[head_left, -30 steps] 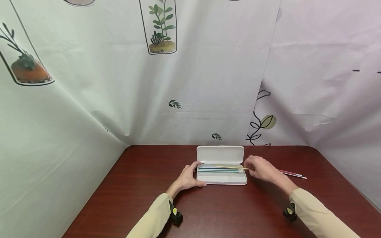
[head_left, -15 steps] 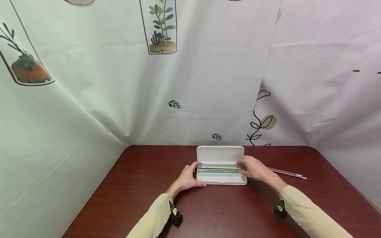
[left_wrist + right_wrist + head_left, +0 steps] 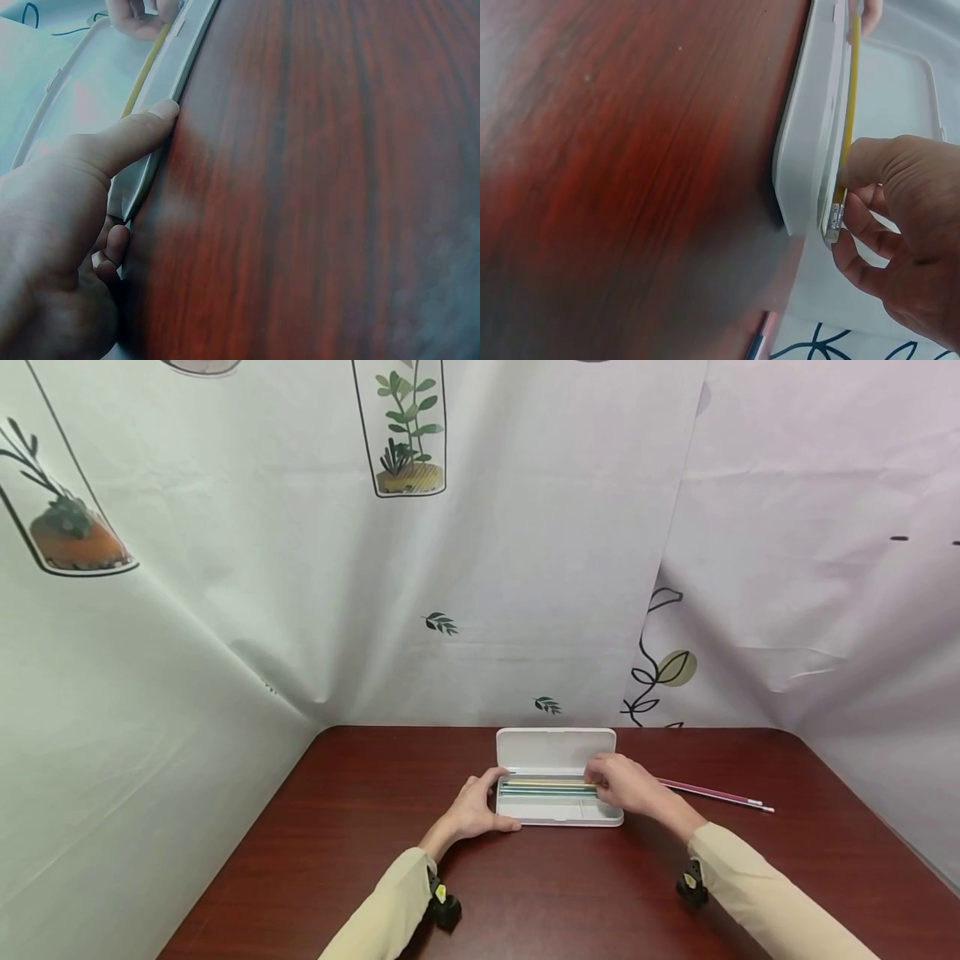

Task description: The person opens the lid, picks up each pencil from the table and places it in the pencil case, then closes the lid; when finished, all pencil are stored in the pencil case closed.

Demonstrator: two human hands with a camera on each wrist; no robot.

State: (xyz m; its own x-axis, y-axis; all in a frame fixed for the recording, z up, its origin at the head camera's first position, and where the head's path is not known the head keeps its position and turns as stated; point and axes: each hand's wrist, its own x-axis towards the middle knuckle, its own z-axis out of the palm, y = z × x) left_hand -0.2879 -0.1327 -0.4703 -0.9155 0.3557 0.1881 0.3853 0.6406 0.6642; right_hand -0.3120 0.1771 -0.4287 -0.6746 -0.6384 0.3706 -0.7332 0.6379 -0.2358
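A white pencil case (image 3: 540,811) stands with its lid (image 3: 551,750) raised near the back of the table. Several green-blue pencils (image 3: 543,792) lie lengthwise inside it. My left hand (image 3: 469,810) grips the case's left end, thumb along the front side and fingers round the back. With my right hand (image 3: 628,785) I pinch a yellow pencil (image 3: 850,112) near its eraser end, over the right part of the case. In the right wrist view the pencil lies along the case, its metal band and eraser showing below my thumb. My right fingers hide that end in the head view.
Two pencils, a pinkish-red one (image 3: 723,794) and a paler one behind my right wrist, lie on the dark red wooden table (image 3: 375,827) to the right of the case. Printed cloth (image 3: 487,568) hangs along the back and sides.
My right hand has moved left over the case, bringing the yellow pencil down from a slant to lie level along the other pencils. My left hand has stayed in place.
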